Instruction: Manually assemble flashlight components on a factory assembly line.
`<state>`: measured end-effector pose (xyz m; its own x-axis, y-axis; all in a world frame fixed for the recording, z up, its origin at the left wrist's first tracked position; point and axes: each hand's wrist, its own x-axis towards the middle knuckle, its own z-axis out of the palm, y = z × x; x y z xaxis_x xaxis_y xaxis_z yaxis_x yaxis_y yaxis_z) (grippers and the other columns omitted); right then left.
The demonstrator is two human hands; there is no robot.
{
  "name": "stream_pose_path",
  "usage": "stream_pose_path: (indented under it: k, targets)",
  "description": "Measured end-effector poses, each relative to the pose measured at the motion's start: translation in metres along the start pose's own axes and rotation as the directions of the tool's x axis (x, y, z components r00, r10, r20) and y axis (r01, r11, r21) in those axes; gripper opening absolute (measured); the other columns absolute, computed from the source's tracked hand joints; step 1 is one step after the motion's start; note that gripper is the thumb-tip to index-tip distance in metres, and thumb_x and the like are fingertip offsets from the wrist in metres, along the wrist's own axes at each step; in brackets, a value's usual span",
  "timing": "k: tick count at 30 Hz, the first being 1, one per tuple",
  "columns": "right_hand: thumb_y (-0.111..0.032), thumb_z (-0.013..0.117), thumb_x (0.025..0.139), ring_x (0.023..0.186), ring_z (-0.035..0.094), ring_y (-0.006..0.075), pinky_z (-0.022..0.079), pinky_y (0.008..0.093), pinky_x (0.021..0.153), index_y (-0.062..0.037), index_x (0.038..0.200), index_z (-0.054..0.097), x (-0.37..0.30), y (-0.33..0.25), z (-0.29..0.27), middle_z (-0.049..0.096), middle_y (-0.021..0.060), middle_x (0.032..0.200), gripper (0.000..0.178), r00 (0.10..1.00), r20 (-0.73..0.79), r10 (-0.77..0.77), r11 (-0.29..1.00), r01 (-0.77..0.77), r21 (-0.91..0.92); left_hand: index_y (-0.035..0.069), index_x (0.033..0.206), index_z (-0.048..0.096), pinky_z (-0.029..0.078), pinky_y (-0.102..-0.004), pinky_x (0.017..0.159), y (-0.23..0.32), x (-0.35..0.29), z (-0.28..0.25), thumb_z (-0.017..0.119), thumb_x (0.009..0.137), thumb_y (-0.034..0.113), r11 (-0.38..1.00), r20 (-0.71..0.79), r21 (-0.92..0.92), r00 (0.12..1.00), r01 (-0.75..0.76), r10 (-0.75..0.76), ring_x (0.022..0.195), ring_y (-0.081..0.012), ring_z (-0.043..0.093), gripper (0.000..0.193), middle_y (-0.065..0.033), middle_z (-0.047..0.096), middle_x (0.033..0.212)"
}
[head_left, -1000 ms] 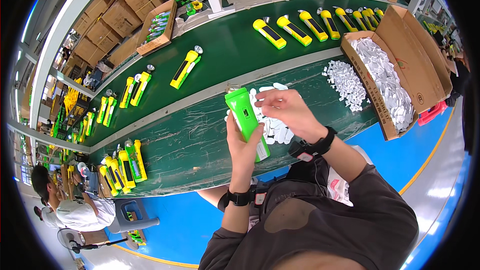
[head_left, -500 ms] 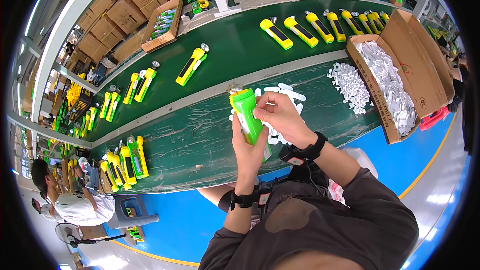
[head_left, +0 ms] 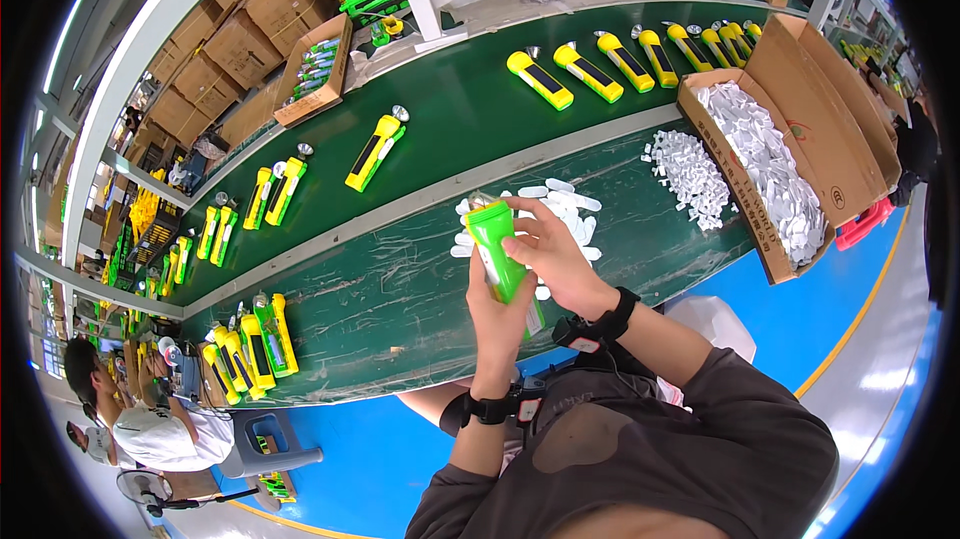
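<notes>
Clamped around the lower part of a green flashlight body (head_left: 490, 229), your left hand (head_left: 492, 314) holds it upright with a slight tilt, lamp end away from you. Your right hand (head_left: 560, 259) is closed on its right side near the head, thumb pressed to the plastic. What has changed: a second ago that hand hovered apart, and a small square opening showed in the casing. Now both hands bear on the flashlight, one steadying and one seemingly pressing, and the opening is out of sight. Whether anything sits in it, you cannot tell.

The flashlight is held above the near side of a scuffed green workbench (head_left: 370, 289). Just beyond it lie loose white oval pieces (head_left: 578, 219), partly hidden by your right hand. Farther right is a heap of small white parts (head_left: 690, 179), beside a cardboard box (head_left: 850, 149) filled with more white pieces.

To your left, a cluster of yellow-and-green flashlights (head_left: 255, 349) stands on the bench. Past the bench's far edge, more flashlights lie spaced along a dark green belt (head_left: 450, 89). At far left, a co-worker in a white shirt (head_left: 165, 434) sits at the line.
</notes>
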<state>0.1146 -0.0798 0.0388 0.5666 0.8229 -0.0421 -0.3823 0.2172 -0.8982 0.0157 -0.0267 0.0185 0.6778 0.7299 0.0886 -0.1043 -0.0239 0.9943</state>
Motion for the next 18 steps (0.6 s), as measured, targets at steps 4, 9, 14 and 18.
stream_pose_path:
  k: [4,9,14,18]
  targets:
    - [-0.007,0.06,0.089,0.097,0.061,0.0181,0.05,0.0291,0.081,0.0015,0.134,0.039,0.003,-0.01,0.0,0.059,0.0152,0.114,0.051,0.997,0.066,-0.038,0.999,0.039,-0.01,0.003,0.135,0.038,0.046,-0.0254,0.08,0.013,0.004,-0.002,0.06,0.075,-0.007,0.996,0.017,-0.088,1.0,0.021,-0.02,0.097,-0.0121,0.056,0.064,-0.0056,0.056,0.109]
    - [-0.009,0.059,0.09,0.099,0.06,0.0165,0.049,0.0294,0.083,0.0021,0.134,0.041,0.007,-0.007,-0.002,0.06,0.0135,0.114,0.05,0.99,0.123,-0.064,0.998,0.066,-0.007,0.003,0.136,0.037,0.046,-0.0254,0.08,0.013,0.004,0.001,0.059,0.077,-0.008,0.987,0.012,-0.153,0.999,0.045,-0.044,0.099,-0.0124,0.055,0.064,-0.0054,0.055,0.113]
    - [-0.012,0.054,0.093,0.109,0.054,0.0166,0.046,0.033,0.089,-0.0018,0.14,0.033,0.002,0.003,-0.014,0.053,0.0124,0.125,0.052,0.987,0.163,0.004,0.999,-0.011,0.044,0.003,0.136,0.036,0.046,-0.026,0.082,0.011,0.008,0.0,0.058,0.08,-0.006,0.945,0.002,-0.325,0.999,0.04,-0.041,0.099,-0.0138,0.056,0.061,-0.0057,0.055,0.112]
    - [-0.007,0.049,0.094,0.115,0.051,0.0186,0.043,0.036,0.096,-0.0107,0.146,0.019,-0.01,0.0,-0.022,0.048,0.0107,0.129,0.06,0.82,0.468,0.33,0.795,-0.509,0.331,0.001,0.129,0.043,0.041,-0.0304,0.089,-0.007,0.017,-0.017,0.056,0.088,0.008,0.987,-0.108,-0.162,0.994,-0.011,-0.007,0.106,-0.018,0.048,0.043,-0.0106,0.047,0.118]
